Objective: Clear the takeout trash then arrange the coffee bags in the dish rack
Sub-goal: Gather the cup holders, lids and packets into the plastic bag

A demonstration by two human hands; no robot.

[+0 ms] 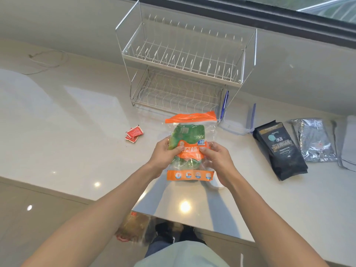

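Both hands hold a clear plastic bag with orange bands (pixel 189 132) above the counter; something green shows inside it. My left hand (pixel 163 154) grips its left side and my right hand (pixel 216 159) grips its right side. A two-tier wire dish rack (pixel 183 60) stands at the back of the counter with nothing in it. A black coffee bag (pixel 279 151) lies flat to the right, with a silver foil bag (pixel 313 141) beside it. Red sauce packets (pixel 133 134) lie on the counter to the left.
A clear plastic container with blue clips (pixel 237 122) sits by the rack's right foot. A white object (pixel 349 143) lies at the far right edge. A thin cable (pixel 46 58) lies at the back left. On the floor below the counter edge is a brownish bag (pixel 133 226).
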